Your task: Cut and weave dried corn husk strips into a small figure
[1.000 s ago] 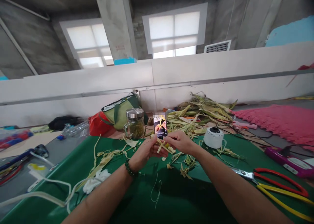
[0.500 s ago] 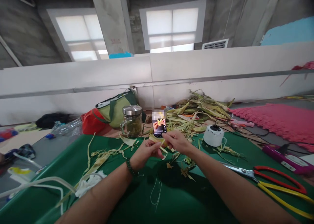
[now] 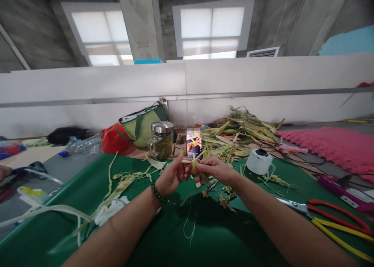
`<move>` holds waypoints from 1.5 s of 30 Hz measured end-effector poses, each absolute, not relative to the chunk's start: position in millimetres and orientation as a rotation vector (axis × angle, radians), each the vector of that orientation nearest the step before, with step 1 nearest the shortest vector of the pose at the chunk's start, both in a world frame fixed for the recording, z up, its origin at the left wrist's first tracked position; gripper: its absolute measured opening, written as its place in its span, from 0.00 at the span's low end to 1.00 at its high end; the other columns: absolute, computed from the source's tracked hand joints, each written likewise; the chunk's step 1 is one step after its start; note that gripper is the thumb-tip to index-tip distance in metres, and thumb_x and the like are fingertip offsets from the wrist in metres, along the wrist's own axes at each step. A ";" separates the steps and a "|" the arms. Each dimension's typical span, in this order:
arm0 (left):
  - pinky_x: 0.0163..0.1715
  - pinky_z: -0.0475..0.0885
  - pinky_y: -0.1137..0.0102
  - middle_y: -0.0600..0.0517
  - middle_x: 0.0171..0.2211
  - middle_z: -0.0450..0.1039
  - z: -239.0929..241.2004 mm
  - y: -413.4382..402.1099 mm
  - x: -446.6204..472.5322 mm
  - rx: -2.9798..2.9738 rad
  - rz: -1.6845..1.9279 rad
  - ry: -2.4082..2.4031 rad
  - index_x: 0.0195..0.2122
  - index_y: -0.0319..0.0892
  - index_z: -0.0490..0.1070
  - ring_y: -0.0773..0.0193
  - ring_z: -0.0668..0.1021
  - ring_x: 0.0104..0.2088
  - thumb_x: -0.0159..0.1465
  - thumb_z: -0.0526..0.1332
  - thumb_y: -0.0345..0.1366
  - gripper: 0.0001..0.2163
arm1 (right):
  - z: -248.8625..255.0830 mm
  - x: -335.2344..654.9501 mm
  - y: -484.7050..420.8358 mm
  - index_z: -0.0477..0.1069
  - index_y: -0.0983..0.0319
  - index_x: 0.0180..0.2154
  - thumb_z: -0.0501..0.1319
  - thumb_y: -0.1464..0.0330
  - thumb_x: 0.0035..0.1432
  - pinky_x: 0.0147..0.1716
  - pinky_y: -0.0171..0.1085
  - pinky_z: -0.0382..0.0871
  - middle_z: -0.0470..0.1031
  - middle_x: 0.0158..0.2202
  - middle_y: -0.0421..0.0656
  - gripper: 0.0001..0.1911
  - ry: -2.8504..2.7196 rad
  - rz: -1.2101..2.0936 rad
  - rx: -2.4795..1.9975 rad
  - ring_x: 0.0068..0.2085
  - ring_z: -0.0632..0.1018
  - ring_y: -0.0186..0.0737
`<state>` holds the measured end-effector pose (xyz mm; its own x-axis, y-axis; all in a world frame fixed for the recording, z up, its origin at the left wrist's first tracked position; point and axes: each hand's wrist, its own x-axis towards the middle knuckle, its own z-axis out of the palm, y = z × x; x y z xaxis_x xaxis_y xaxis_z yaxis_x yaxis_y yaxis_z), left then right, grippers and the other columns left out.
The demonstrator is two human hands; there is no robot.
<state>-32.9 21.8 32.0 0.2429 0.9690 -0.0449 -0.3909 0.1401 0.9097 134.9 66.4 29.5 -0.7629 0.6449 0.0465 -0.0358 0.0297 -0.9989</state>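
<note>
Pale yellow-green corn husk strips point(image 3: 194, 163) cross in a small folded knot between my two hands, just below the phone. My right hand point(image 3: 217, 170) is closed, thumb and fingers pinching the knot from the right. On the other side my left hand point(image 3: 173, 176), with a dark bead bracelet at the wrist, has curled fingers at the strip ends. Behind them stands a phone point(image 3: 194, 145), its screen showing hands with a yellow strip piece. Husk scraps point(image 3: 226, 200) lie on the green cloth point(image 3: 222, 236) near my right hand, and a loose thread loop point(image 3: 189, 228) lies below.
A glass jar point(image 3: 161, 142) with a metal lid stands left of the phone. Heaped husks point(image 3: 245, 126) lie behind, right. A thread spool point(image 3: 259, 161) and large scissors point(image 3: 306, 208) are at right. Another person's hand point(image 3: 4, 172) shows at the left edge.
The strips now show as a crossed knot rather than a single bent strip. My left hand has turned with its thumb raised, and my right hand has lowered slightly. The view has shifted a little.
</note>
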 end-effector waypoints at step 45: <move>0.27 0.65 0.74 0.53 0.19 0.67 39.2 8.4 -27.5 1.159 0.987 0.823 0.24 0.36 0.73 0.69 0.68 0.22 0.55 0.64 0.45 0.15 | 39.9 135.1 57.3 0.63 0.63 0.19 0.55 0.44 0.50 0.16 0.29 0.59 0.64 0.13 0.36 0.28 -1.946 1.399 -0.777 0.15 0.64 0.28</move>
<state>-27.5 8.4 39.2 0.3607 0.9323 -0.0264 -0.1940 0.1027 0.9756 135.1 57.3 39.9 -0.6405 0.7551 0.1397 0.1079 0.2685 -0.9572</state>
